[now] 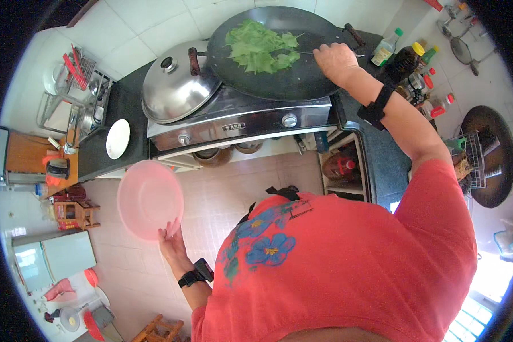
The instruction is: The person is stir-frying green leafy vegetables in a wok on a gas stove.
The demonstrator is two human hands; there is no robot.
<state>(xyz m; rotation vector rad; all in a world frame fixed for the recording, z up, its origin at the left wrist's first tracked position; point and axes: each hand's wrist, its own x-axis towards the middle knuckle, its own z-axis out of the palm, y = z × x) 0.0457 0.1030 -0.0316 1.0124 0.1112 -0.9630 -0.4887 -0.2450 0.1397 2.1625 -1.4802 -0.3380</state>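
Observation:
My right hand (335, 62) grips the handle of a metal spatula (303, 52) over a large black wok (278, 87). The tool's head is hidden among green leafy vegetables (260, 47) lying in the left half of the wok. My left hand (173, 241) holds a pink plastic basin (147, 199) by its lower right rim, out over the floor in front of the counter. No food shows inside the basin. The wok stands on the right side of a steel gas stove (239, 124).
A domed steel lid (179, 85) covers the stove's left side. A white plate (118, 139) lies on the dark counter beside a dish rack (79, 102). Several sauce bottles (385, 47) stand right of the wok. A wooden stool (158, 329) stands on the floor behind.

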